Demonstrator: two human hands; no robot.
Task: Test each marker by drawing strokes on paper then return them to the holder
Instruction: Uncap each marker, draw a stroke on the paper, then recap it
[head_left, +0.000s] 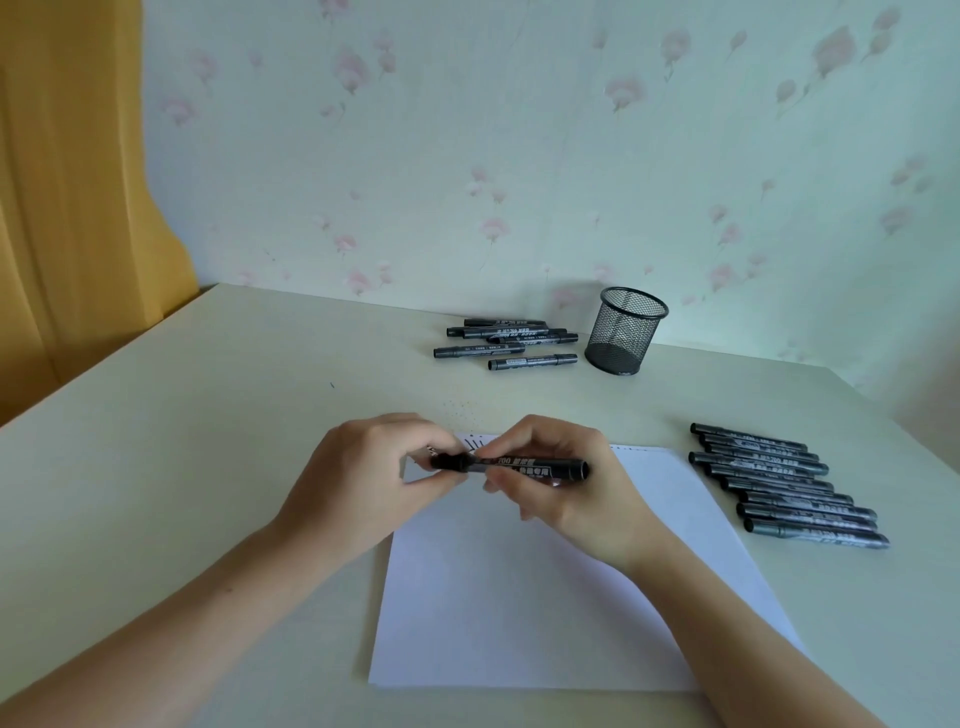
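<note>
At frame centre over the paper (545, 597), the left hand (363, 478) pinches the cap (451, 462) and the right hand (561, 478) grips the marker (530, 466), probably capping or uncapping; next calls for a straight pull or push.

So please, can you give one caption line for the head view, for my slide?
Both hands hold one marker over the paper, between two marker groups and a mesh holder.

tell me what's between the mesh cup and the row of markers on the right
Nothing: in the head view, only bare table lies between the mesh cup and the row of markers.
</note>
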